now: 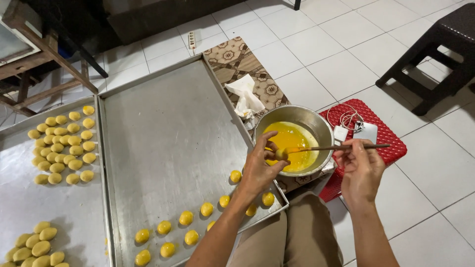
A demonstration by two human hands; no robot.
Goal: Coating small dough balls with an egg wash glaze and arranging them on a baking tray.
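While the left hand (258, 168) pinches a small round dough ball (281, 154) between thumb and fingertips, the right hand (362, 170) holds a thin wooden brush (341, 147) level, its fingers closed around the far end of the handle. The bristle tip touches the dough ball, which hangs over a round steel bowl (321, 129) of glossy yellow egg wash (292, 143). The bowl sits on a patterned brown mat (237, 62) beside crumpled white tissue (246, 96).

Below the left wrist, a large flat metal baking tray (170, 143) carries a loose curve of shiny, glazed yellow balls (186, 217) along its near edge; most of its dull grey surface is bare. A second tray (20, 198) to the left holds paler, matte, oval dough pieces (62, 148) packed in tight clusters. A red perforated plastic stool top (383, 131) lies near the right hand, bearing a coiled white cable (349, 117). White glazed tiles (346, 59) cover the floor.
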